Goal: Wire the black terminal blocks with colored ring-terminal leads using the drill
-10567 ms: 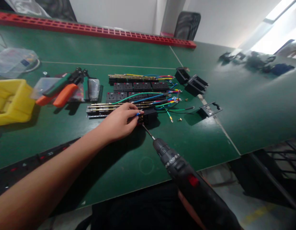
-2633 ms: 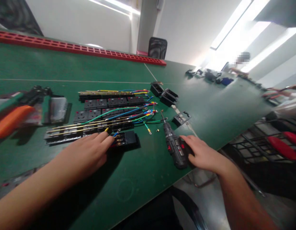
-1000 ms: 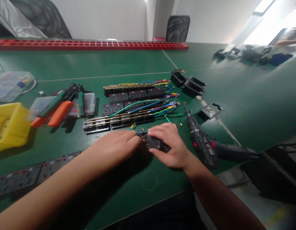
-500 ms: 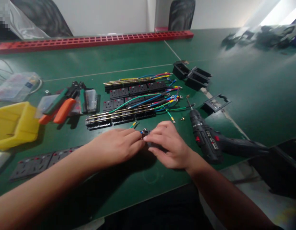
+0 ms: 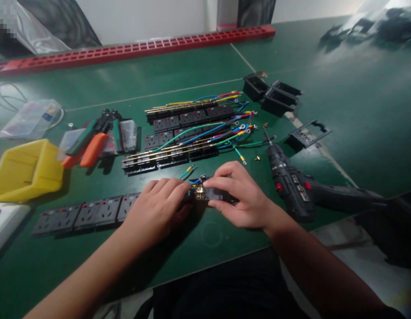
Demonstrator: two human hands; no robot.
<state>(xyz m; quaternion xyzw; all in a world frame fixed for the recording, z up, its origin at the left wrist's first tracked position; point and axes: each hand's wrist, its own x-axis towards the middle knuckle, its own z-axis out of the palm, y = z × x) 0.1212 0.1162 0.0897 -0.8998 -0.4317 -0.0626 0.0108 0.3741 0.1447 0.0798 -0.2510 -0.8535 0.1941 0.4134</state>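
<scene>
A black socket strip (image 5: pixel 99 213) lies on the table in front of me. My left hand (image 5: pixel 160 206) is closed over its right end, next to short blue and yellow wires. Just right of those fingertips sits a small black plastic housing (image 5: pixel 214 193) with brass terminals (image 5: pixel 200 190) showing inside. My right hand (image 5: pixel 243 195) pinches this housing between thumb and fingers, the fingertips by the terminals. Part of the housing is hidden under the right hand. A green wire with a yellow ring lug (image 5: pixel 186 172) sticks out just beyond my left hand.
Wired socket strips (image 5: pixel 172 153) lie in rows behind my hands. A cordless drill (image 5: pixel 290 186) rests at the right, near black plastic boxes (image 5: pixel 281 98). Left are wire strippers (image 5: pixel 82 144), a yellow bin (image 5: pixel 29 170) and a clear case (image 5: pixel 29 117). A red slotted bar (image 5: pixel 135 49) spans the back.
My left hand has shifted left and its fingers have drawn back, so the brass terminals and more of the housing show. The right hand keeps its pinch. The view has tilted slightly.
</scene>
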